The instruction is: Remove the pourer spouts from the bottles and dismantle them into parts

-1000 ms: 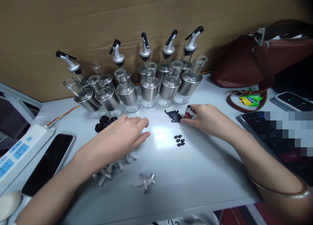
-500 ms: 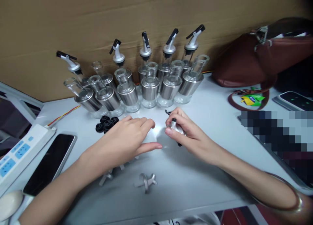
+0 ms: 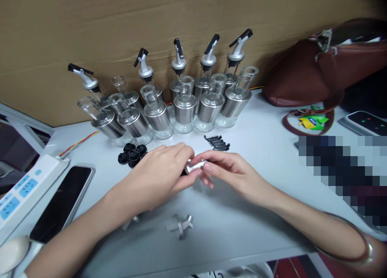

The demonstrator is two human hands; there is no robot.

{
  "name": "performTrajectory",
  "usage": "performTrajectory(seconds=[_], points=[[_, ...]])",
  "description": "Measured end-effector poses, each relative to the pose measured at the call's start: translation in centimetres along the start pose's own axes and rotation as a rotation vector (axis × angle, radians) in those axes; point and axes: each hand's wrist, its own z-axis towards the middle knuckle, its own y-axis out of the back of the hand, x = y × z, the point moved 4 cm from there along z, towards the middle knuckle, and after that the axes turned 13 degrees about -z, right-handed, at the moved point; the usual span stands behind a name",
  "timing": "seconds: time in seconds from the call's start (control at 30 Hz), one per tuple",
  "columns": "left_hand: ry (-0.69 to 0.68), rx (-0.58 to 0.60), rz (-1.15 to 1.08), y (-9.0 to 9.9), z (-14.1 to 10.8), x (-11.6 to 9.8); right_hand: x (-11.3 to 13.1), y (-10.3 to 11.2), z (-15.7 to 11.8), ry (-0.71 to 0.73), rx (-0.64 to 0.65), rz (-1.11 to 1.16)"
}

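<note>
A silver pourer spout (image 3: 195,166) is between my two hands above the middle of the table. My left hand (image 3: 161,169) grips its wide end between thumb and fingers. The thumb and index finger of my right hand (image 3: 238,171) pinch its narrow end; whether a small part is also in that pinch is hidden. Behind my right hand lie several black levers (image 3: 218,143) in a row. Black rubber stoppers (image 3: 132,153) are heaped beyond my left wrist. Another silver spout (image 3: 182,226) lies on the table nearer me, and more metal parts are partly covered by my left arm.
Several glass bottles with steel bands (image 3: 185,108) stand in two rows at the back, some with pourers (image 3: 179,60). At left are a power strip (image 3: 27,193), a phone (image 3: 62,203) and a pale mouse (image 3: 13,251). A brown bag (image 3: 302,72) sits at the back right.
My right hand has moved left with the pourer spout to meet my left hand, which has closed on its wide end. The row of black levers has come into view.
</note>
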Motion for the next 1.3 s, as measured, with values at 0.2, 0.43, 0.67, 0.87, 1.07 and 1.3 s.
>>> performTrajectory(seconds=[0.2, 0.43, 0.67, 0.87, 1.07, 1.3], points=[[-0.038, -0.031, 0.060, -0.3, 0.1, 0.6, 0.1, 0.6, 0.2, 0.066, -0.085, -0.213], [0.027, -0.062, -0.178, -0.9, 0.2, 0.6, 0.8, 0.9, -0.3, 0.341, -0.282, -0.749], [0.193, -0.013, -0.474, -1.1, 0.3, 0.8, 1.2, 0.6, -0.7, 0.516, -0.280, -0.903], [0.200, 0.111, -0.628, -1.6, 0.4, 0.6, 1.9, 0.5, -1.0, 0.612, -0.334, -1.241], [0.081, -0.023, -0.316, -1.2, 0.3, 0.5, 2.2, 0.6, -0.8, 0.534, -0.295, -1.146], [0.077, -0.036, -0.278, -0.3, 0.2, -0.4, 2.3, 0.9, -0.7, 0.407, -0.235, -0.815]])
